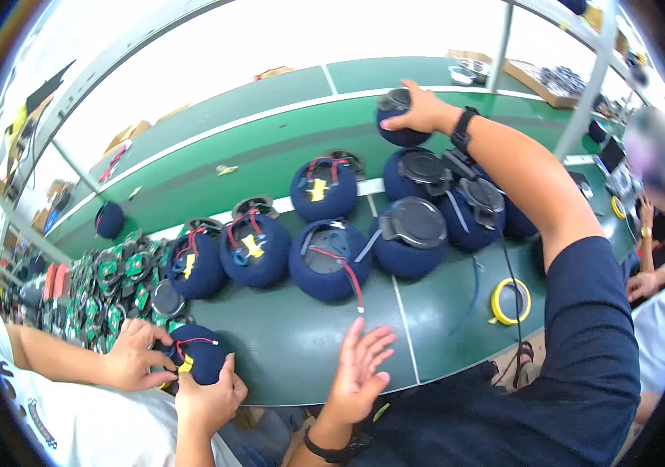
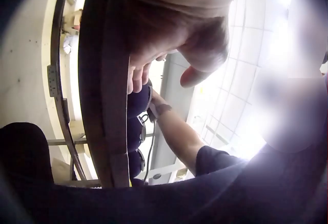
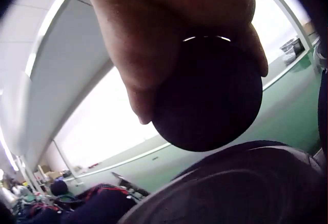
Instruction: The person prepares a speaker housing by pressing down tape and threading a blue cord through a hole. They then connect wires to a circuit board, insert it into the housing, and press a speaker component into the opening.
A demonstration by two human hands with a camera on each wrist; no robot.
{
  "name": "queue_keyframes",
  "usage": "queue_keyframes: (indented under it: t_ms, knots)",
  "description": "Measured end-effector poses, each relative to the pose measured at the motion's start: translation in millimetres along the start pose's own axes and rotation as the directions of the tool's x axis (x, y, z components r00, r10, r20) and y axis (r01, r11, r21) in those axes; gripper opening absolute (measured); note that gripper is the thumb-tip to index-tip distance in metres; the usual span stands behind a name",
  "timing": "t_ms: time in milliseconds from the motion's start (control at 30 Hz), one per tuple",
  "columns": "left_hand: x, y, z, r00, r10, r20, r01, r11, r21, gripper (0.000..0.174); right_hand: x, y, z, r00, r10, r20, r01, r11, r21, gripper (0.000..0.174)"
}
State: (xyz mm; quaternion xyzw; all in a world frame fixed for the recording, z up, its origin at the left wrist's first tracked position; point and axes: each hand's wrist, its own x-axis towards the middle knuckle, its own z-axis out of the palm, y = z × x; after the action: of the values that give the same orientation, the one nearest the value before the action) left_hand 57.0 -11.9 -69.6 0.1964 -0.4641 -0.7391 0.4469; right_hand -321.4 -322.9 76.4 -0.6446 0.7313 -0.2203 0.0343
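Note:
In the head view my right hand point(image 1: 426, 110) grips a dark blue ball point(image 1: 404, 134) with a black cap, held above the back of the group of balls. The right wrist view shows that ball point(image 3: 207, 101) between the thumb and fingers of my right hand point(image 3: 169, 24). My left hand point(image 1: 360, 373) is raised palm up near the table's front edge, fingers spread, holding nothing. Nearest to it is a blue ball point(image 1: 329, 272) with a red wire hanging from its open top. A black-capped ball point(image 1: 410, 237) sits beside that one. The left wrist view shows my left hand point(image 2: 174, 29) with its thumb apart.
At left, another person's hands point(image 1: 146, 358) work on a blue ball point(image 1: 206, 354). Green circuit boards point(image 1: 115, 280) lie heaped behind them. A yellow tape roll point(image 1: 511, 301) lies at right, near a hanging black cable. A metal post point(image 1: 589, 86) rises at the back right.

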Motion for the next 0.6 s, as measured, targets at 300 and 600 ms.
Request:
queue_keyframes:
  t_ms: [300,600]
  knots:
    - [4,3,-5,0.986,-0.099,0.132,0.110,0.991,-0.080,0.094,22,15,31,0.966,0.167,0.197,-0.156,0.985,-0.068,0.127]
    - [4,6,-6,0.982,-0.122,0.144,0.134,0.988,-0.079,0.092,2,-7,9,0.856,0.359,0.372,-0.383,0.924,-0.009,0.119]
